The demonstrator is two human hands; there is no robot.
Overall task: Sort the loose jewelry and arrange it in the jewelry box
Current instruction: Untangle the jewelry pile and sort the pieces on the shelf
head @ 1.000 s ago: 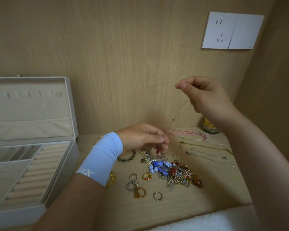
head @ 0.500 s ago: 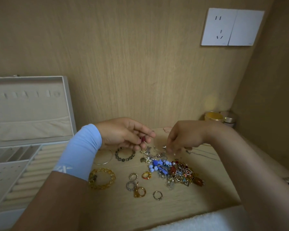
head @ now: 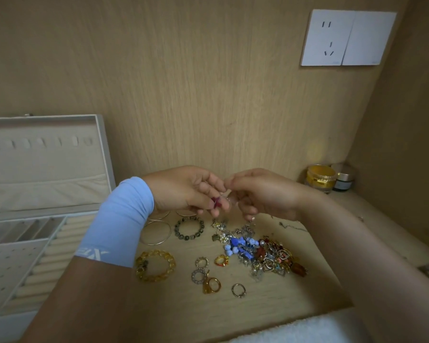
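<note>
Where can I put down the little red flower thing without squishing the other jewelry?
Bare wood runs along the table's front, between the lone ring and the white towel. The middle is crowded: bead pile, rings, bracelets.

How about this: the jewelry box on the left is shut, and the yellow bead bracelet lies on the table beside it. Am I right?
Not quite. The head view shows the jewelry box open, its lid standing up. The yellow bead bracelet does lie on the table beside it.
</note>
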